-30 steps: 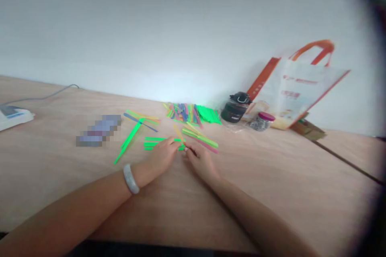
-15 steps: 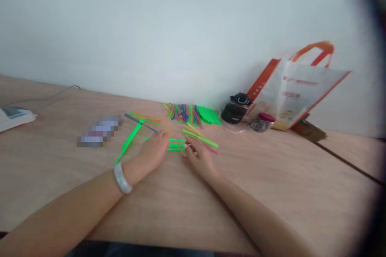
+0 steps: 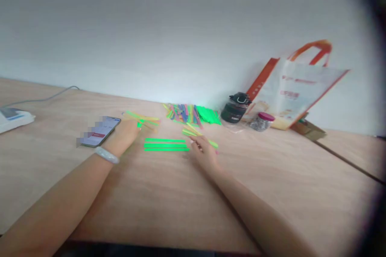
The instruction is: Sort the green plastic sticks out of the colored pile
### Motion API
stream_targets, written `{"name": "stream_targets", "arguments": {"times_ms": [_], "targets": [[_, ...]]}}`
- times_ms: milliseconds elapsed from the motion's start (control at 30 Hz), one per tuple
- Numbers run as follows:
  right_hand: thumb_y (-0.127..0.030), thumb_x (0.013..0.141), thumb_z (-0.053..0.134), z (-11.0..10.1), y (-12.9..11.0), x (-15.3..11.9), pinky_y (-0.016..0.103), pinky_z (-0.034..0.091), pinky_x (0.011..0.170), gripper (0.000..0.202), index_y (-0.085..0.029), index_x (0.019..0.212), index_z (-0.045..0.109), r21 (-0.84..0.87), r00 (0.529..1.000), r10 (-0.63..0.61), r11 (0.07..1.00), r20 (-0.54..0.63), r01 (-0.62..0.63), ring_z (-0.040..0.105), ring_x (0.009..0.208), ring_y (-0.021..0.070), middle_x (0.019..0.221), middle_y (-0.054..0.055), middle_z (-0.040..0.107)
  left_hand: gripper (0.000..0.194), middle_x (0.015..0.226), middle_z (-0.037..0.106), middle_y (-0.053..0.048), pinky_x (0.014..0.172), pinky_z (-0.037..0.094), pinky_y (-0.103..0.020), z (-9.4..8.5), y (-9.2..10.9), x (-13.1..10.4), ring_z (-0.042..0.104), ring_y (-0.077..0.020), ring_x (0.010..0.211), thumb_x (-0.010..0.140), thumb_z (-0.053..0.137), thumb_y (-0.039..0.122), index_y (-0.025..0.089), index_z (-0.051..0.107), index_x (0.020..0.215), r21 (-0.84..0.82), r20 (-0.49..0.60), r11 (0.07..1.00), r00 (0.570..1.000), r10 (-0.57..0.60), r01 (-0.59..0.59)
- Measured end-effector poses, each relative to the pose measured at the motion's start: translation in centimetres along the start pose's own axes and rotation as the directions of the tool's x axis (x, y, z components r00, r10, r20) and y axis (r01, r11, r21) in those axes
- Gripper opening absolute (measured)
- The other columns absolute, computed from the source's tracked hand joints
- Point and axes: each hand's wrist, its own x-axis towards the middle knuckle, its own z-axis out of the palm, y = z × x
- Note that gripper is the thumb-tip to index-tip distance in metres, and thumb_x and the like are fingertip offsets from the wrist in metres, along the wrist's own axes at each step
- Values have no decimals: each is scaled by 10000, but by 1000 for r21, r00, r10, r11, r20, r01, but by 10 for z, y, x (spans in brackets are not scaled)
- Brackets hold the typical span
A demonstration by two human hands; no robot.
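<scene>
Several green sticks (image 3: 164, 145) lie side by side on the wooden table between my hands. My left hand (image 3: 130, 130) is over the left group of coloured sticks (image 3: 147, 119), its fingers smeared by motion; what it holds, if anything, cannot be made out. My right hand (image 3: 202, 147) rests just right of the green row, fingers curled together near the yellow-green and pink sticks (image 3: 189, 131); anything between them is too small to name. Behind lie a pile of mixed coloured sticks (image 3: 183, 113) and a bunch of green ones (image 3: 208, 115).
A phone (image 3: 101, 131) lies left of my left hand. A white device (image 3: 16, 119) with a cable sits at the far left. At the back right stand a black bottle (image 3: 234, 110), a red-lidded jar (image 3: 261, 122) and a white and orange bag (image 3: 297, 92).
My left hand has moved left and away from the green row, to the left group of sticks. My right hand has shifted slightly right. The green row is now uncovered.
</scene>
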Motion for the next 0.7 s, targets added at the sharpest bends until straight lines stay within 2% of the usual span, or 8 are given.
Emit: {"name": "stream_targets", "arguments": {"times_ms": [167, 333, 467, 533, 600, 633, 700], "targets": [[-295, 849, 430, -1, 6, 3, 289, 470, 703, 291, -198, 994, 664, -46, 1000, 28, 999, 8, -28, 583, 853, 176, 957, 68, 633, 315, 879, 677, -194, 671, 480, -363, -2, 3, 2, 644, -322, 830, 853, 485, 358, 98, 659, 893, 120, -31, 991, 998, -52, 55], [-330, 850, 427, -7, 18, 9, 302, 464, 708, 305, -182, 966, 668, -97, 995, 92, 991, -37, -96, 584, 818, 180, 938, 73, 631, 366, 880, 676, -174, 675, 470, -335, -1, 3, 2, 641, -295, 841, 863, 473, 422, 106, 645, 931, 121, -49, 992, 998, -39, 44], [-284, 828, 440, -16, 34, 13, 316, 460, 751, 279, -182, 959, 664, -156, 989, 119, 979, -92, -132, 583, 863, 194, 962, 74, 631, 365, 867, 669, -171, 674, 463, -335, -7, 7, -2, 637, -289, 823, 876, 464, 418, 97, 630, 930, 133, -63, 990, 997, -38, 46], [-244, 818, 440, -21, 41, 15, 310, 454, 760, 274, -183, 966, 663, -236, 989, 118, 962, -93, -137, 581, 867, 191, 964, 70, 628, 346, 865, 662, -152, 692, 459, -336, -11, 16, -7, 629, -268, 811, 893, 444, 398, 102, 618, 936, 111, -84, 993, 996, 40, -31], [-221, 817, 447, -25, 45, 17, 305, 443, 775, 266, -173, 958, 667, -343, 993, 101, 932, -58, -115, 573, 871, 191, 952, 75, 624, 297, 880, 650, -117, 742, 452, -326, -10, 28, -15, 611, -234, 839, 908, 436, 359, 121, 612, 921, 51, -104, 978, 973, 209, -204], [-215, 820, 454, -26, 46, 17, 305, 436, 789, 255, -167, 946, 671, -397, 996, 90, 913, -28, -93, 567, 880, 193, 941, 79, 623, 272, 893, 642, -100, 774, 446, -320, -8, 35, -19, 597, -218, 866, 911, 440, 341, 131, 613, 901, 16, -105, 951, 945, 310, -310], [-221, 828, 475, -27, 44, 18, 306, 422, 813, 226, -159, 907, 677, -493, 996, 81, 868, 34, -54, 553, 897, 200, 916, 87, 620, 223, 939, 620, -77, 852, 425, -323, 0, 48, -28, 560, -201, 941, 907, 463, 304, 146, 620, 905, -38, -101, 847, 845, 525, -531]]}}
